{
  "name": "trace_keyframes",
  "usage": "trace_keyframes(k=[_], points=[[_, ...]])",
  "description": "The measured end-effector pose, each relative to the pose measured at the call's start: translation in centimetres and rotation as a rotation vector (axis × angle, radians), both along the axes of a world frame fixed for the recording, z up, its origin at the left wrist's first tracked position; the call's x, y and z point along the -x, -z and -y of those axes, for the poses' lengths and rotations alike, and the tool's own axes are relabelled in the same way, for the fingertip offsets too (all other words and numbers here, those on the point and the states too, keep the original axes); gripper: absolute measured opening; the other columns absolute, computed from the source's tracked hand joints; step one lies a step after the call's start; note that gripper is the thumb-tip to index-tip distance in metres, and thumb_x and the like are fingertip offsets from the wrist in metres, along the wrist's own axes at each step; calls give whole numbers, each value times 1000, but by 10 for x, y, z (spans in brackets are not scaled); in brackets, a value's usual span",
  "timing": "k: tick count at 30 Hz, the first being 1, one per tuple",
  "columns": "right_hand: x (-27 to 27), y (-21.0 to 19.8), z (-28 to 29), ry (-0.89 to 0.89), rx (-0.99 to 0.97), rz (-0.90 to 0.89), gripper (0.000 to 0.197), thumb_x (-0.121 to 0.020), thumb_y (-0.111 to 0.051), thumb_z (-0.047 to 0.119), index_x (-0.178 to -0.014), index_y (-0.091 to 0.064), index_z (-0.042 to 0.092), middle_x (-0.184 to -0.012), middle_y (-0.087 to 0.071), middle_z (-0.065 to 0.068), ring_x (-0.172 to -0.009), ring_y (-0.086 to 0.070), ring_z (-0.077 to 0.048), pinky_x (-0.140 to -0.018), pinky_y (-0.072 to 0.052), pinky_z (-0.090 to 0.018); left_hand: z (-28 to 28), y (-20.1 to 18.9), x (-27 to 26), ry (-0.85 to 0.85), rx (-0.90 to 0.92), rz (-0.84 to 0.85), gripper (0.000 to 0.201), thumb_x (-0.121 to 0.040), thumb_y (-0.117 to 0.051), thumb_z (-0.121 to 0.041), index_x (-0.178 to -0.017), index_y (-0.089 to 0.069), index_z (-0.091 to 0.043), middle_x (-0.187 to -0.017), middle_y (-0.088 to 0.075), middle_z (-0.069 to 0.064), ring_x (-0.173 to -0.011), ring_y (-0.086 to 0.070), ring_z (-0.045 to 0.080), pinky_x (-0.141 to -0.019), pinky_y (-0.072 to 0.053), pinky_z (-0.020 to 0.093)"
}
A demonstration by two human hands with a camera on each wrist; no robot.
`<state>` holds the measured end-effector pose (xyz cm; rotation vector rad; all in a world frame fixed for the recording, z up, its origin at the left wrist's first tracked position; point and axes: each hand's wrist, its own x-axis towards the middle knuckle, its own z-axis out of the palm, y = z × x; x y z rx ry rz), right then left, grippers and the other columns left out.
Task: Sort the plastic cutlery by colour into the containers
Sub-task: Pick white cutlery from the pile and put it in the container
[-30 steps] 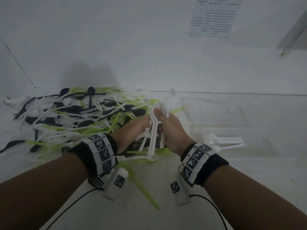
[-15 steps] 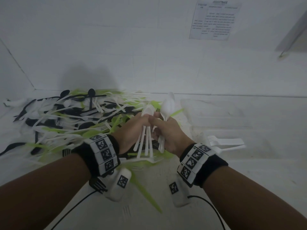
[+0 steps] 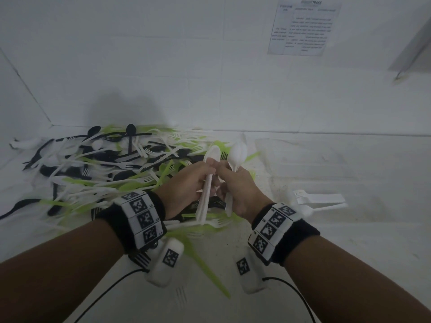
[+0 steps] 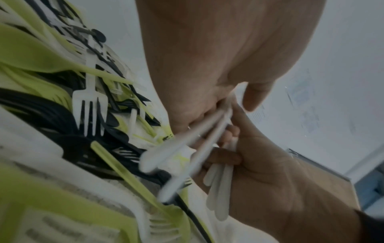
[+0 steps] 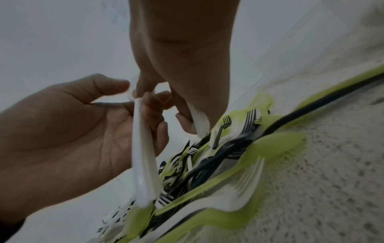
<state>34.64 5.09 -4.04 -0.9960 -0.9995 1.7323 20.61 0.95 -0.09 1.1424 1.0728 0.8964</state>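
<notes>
A heap of black, white and green plastic cutlery lies on the white surface to the left. Just above its near right edge my two hands meet. My left hand grips a tight bundle of white cutlery with a spoon bowl sticking up. Its thumb and fingers pinch that bundle in the left wrist view. My right hand holds white spoons, bowls up, with the handles running down through its curled fingers. The hands touch at the fingertips.
Two or three white forks lie apart on the right. A green knife lies near me between my wrists. White walls close the back and left; a printed sheet hangs on the back wall.
The loose white pieces between my hands have been drawn into a tight upright bundle in my left hand. Both hands stayed close together above the pile's edge.
</notes>
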Motion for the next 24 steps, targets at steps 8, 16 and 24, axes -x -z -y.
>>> trace_keyframes(k=[8,16,24], points=[[-1,-2,1,65,86,113,48,-87,-74,59,-103,-62,15,-73,-46,0,-48,-36,-14,-46,-33,-28,-5,5,9,-67,46,-56,21,-106,-43,-13,-123,-55,-15,-67,-46,-2,-53,-38,9,-54,-37,26],[4,-5,13,-67,-50,244,55,-105,-31,55,-126,-50,8,-97,-38,-5,-64,-33,-13,-53,-30,-27,-14,10,4,-207,-46,-154,48,-92,-67,-53,-122,-52,-18,-92,-49,0,-69,-43,11,-64,-41,31],[2,-13,20,-105,-237,168,26,-106,-34,16,-92,-57,13,-75,-50,1,-63,-46,-10,-58,-37,-25,-18,13,-19,-253,-2,-99,39,-91,-60,-33,-126,-50,-18,-101,-53,7,-73,-48,16,-66,-42,35]])
